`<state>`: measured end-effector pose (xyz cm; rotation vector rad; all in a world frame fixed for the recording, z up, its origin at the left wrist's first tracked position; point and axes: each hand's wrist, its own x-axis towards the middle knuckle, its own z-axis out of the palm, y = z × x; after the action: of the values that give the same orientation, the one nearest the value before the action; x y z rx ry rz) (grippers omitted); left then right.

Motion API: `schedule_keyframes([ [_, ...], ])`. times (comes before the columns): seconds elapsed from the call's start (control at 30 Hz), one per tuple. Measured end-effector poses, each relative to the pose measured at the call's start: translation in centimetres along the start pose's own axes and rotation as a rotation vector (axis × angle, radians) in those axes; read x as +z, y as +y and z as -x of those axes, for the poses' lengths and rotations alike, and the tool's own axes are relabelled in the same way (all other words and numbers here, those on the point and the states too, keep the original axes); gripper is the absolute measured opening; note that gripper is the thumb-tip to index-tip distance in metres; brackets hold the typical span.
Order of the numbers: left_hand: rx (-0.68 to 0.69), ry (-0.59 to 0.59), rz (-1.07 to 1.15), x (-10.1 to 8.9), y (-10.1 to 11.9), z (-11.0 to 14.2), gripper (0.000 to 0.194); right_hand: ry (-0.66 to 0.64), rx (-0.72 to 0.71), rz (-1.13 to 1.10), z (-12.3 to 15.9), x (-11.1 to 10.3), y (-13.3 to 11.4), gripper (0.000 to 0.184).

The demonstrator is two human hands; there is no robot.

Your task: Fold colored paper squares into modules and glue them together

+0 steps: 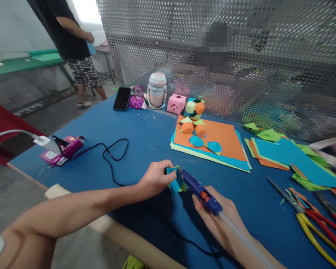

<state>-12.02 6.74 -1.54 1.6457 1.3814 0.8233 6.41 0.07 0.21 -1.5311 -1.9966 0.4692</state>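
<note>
Between its fingertips my left hand pinches a small folded paper piece, blue with green edges, held just above the blue table. My right hand is wrapped round a dark blue glue gun with a clear glue stick coming out of its back. The gun's nozzle points left and is at the upper edge of the paper piece; whether it touches, I cannot tell. Past my hands, several orange and blue folded paper pieces rest on a stack of orange, blue and green paper sheets.
Scissors with yellow handles and paper scraps lie at the right. A black cord runs from a purple power strip. A bottle, phone and pink paper box stand before a perforated metal screen. A person stands at far left.
</note>
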Motion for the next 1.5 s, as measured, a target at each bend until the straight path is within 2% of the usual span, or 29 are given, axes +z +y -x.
schedule_keyframes([
  [0.23, -0.005, -0.017, 0.001, -0.1, 0.1, 0.1, 0.012, -0.023, -0.033, 0.007, -0.2, -0.1, 0.2, 0.015],
  [0.5, -0.062, -0.019, 0.046, -0.2, 0.3, -0.1, 0.012, 0.005, 0.009, -0.004, -0.2, -0.4, -0.2, 0.017],
  [0.73, 0.024, 0.008, -0.023, -0.2, 0.3, 0.1, 0.013, -0.018, 0.051, -0.033, -0.3, -0.5, -0.3, 0.019],
  [0.93, 0.037, -0.002, -0.021, -0.2, 0.3, 0.2, 0.013, 0.003, 0.071, -0.048, -0.3, -0.5, -0.8, 0.018],
  [1.07, -0.015, -0.015, 0.016, -0.2, 0.4, 0.0, 0.012, 0.001, 0.111, -0.076, -0.2, -0.6, -0.7, 0.02],
  [1.17, -0.082, -0.033, 0.092, -0.3, 0.5, -0.1, 0.01, -0.01, 0.206, -0.132, -0.3, -0.9, -0.4, 0.024],
  [1.33, -0.093, 0.021, 0.186, -0.6, 1.2, -0.2, 0.01, -0.107, 0.401, -0.196, -2.0, -1.4, 1.0, 0.037],
  [1.4, -0.083, 0.036, 0.195, -0.7, 1.5, -0.1, 0.011, -0.099, 0.397, -0.195, -3.2, -1.2, 1.8, 0.039],
  [1.5, -0.06, 0.024, 0.204, -0.8, 1.9, 0.2, 0.013, -0.046, 0.259, -0.168, -4.7, -0.3, 2.9, 0.036],
])
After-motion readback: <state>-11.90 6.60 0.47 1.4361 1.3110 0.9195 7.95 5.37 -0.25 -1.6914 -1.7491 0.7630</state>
